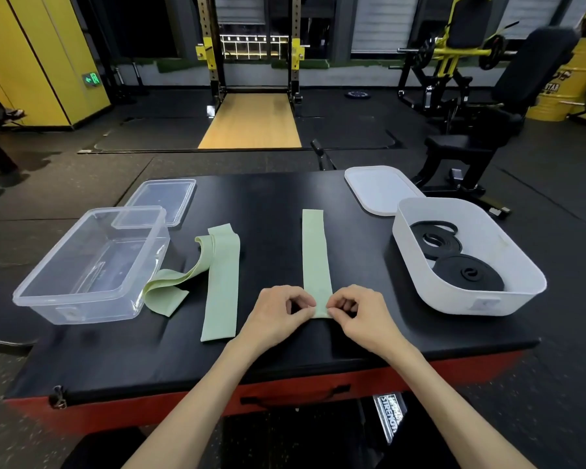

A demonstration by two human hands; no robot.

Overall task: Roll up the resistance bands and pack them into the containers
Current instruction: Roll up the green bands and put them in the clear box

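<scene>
A pale green resistance band (313,255) lies flat and straight on the black padded platform (278,198), running away from me. My left hand (278,318) and my right hand (359,316) pinch its near end from either side, fingers curled. A second green band (222,282) lies straight to the left. A third green band (175,286) lies loosely folded against the clear plastic container (48,282), which holds nothing. The white container (420,282) on the right holds two rolled black bands (467,274).
A clear lid (163,198) lies behind the clear container. A white lid (379,189) lies behind the white one. The platform has red sides. A black gym bench stands at the back right, and a squat rack stands at the far centre.
</scene>
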